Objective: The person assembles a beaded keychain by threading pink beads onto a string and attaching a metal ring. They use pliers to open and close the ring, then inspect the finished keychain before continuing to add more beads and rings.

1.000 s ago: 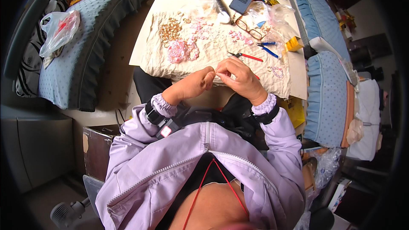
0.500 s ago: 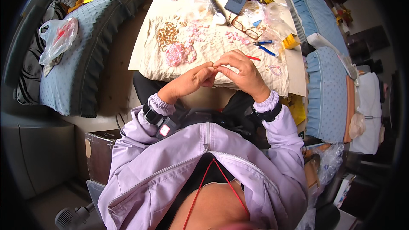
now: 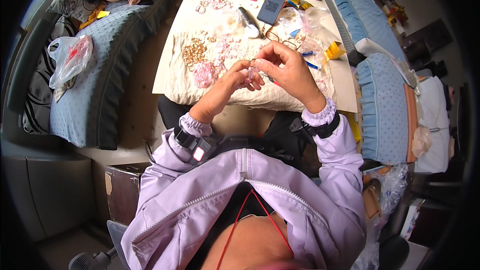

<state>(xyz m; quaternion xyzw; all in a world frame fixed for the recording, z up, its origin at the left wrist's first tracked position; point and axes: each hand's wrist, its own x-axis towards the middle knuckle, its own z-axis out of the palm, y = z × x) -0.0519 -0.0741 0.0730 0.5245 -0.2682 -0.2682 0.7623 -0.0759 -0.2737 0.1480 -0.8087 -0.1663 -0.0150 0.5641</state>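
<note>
My left hand (image 3: pixel 231 84) and my right hand (image 3: pixel 290 74) meet above the near edge of a cream cloth, fingertips pinched together. Between them is a small gold-coloured ring (image 3: pixel 253 61), and a short strand of clear pink beads (image 3: pixel 251 73) hangs by the left fingers. My right thumb and forefinger close on the ring's side. The left fingers are curled round the beads and partly hide them. Just beyond the left hand lie a pink beaded bundle (image 3: pixel 204 74) and a pile of gold rings (image 3: pixel 194 52).
On the cloth (image 3: pixel 175 72) are loose pink beads (image 3: pixel 227 49) and blue-handled pliers (image 3: pixel 311 64). Farther back lie a phone (image 3: pixel 272 6), a black-and-white tube (image 3: pixel 247 21), glasses (image 3: pixel 272 35) partly behind my hand, and plastic bags (image 3: pixel 292 20). A person sits on the left sofa (image 3: pixel 90 90).
My hands have turned and come slightly up, so the ring and beads now show between the fingers. My right hand now covers more of the red-handled tool and the glasses.
</note>
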